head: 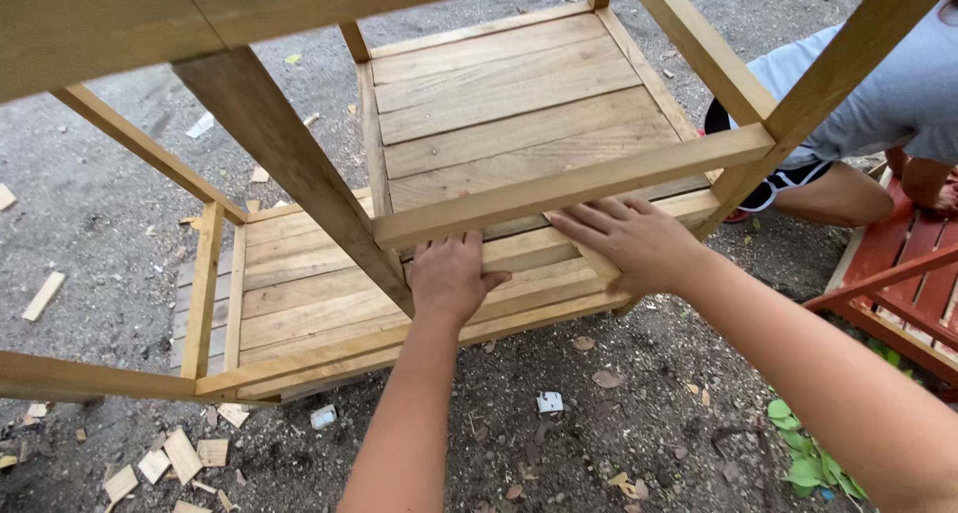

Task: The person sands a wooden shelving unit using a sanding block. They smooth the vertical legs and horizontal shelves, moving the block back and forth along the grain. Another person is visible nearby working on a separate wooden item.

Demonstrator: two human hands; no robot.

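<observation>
1. The left hand is laid palm down on the lower shelf of a wooden frame. Its fingers are held close together and pushed up under a rail, so that their tips are hidden; nothing is pinched.
2. The right hand is laid flat just beside the left, on the same shelf. Its fingers are spread and pointed toward the left hand, and a short slat is pressed beneath them. Nothing is gripped.
3. The rail is seen just beyond both sets of fingertips, running from the thick slanted post beside the left fingers to the corner post past the right wrist.
4. Beyond the rail, farther from the fingers, a second planked shelf is seen.
5. The shelf under the fingers is made of long boards, and an upright strip is fixed well to the left of the left hand.
6. The frame is stood on gravel. Wood offcuts are scattered well away from the left fingers, below the shelf's front edge, and a white scrap is lain between the two forearms.
7. Another person, in a grey shirt, is crouched past the corner post, far from the right fingers.
8. A red slatted piece is seen beside the right forearm, with green leaves under it.
</observation>
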